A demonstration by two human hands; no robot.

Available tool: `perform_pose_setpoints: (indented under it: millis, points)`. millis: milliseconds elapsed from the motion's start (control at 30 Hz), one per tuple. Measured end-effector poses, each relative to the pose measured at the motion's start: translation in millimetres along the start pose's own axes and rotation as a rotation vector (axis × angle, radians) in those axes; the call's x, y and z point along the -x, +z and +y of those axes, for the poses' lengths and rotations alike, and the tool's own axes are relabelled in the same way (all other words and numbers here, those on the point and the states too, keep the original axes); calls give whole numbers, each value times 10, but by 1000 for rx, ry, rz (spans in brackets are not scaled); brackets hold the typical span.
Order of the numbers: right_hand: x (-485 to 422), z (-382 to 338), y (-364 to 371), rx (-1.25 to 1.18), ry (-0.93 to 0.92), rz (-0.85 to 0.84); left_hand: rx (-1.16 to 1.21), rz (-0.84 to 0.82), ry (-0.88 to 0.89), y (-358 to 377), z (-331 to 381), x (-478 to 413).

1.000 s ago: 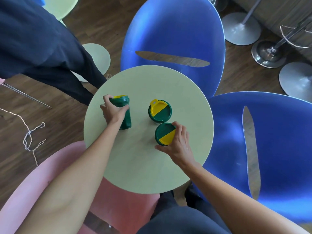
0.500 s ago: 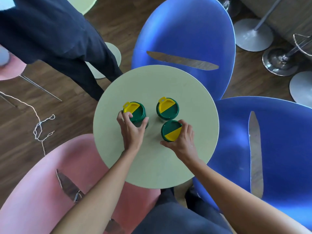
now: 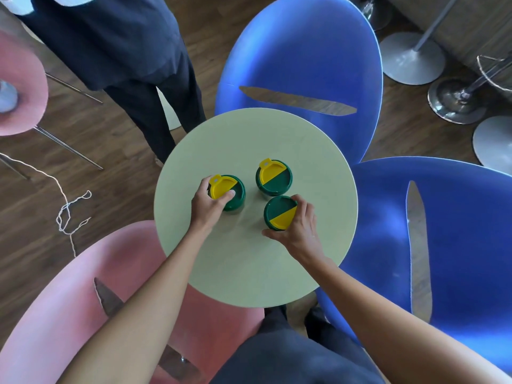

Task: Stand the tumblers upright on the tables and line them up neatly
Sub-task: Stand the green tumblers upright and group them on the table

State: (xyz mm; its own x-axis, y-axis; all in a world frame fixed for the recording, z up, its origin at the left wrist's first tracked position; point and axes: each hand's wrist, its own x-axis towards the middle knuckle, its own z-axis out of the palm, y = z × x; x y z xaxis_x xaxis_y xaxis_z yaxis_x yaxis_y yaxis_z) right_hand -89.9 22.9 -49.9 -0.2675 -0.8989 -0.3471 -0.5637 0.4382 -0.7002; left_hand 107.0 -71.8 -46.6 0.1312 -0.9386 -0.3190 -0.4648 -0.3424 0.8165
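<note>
Head view: three green tumblers with yellow-and-green lids stand upright near the middle of the round desk (image 3: pixel 277 139). The left hand (image 3: pixel 207 209) grips the left tumbler (image 3: pixel 231 193), hiding its near side. The right hand (image 3: pixel 300 231) wraps the near tumbler (image 3: pixel 278 213) (bodies mostly hidden beneath lids). The far tumbler (image 3: pixel 274 177) stands free, just beside the near one.

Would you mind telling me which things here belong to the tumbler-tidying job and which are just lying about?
Part of the job:
- three green plastic tumblers with yellow-and-green lids: left, rear, right
- round pale green table
- left hand, right hand, each gripping a tumbler

Just lying about:
- blue chairs
- pink chair
- white string on floor
- metal stool bases
</note>
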Motion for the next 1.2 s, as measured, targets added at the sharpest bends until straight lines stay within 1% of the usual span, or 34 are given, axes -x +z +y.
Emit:
perform_pose_setpoints:
  millis: [267,567,1200]
  points:
    - [18,77,-36,-14,-30,-58,2,-35,36,47,15,94]
    - [5,92,-34,-22,-39,-55,-23,-101,54,178,56,121]
    - [43,33,14,19,-54,-55,-59,-190,31,106,88,69]
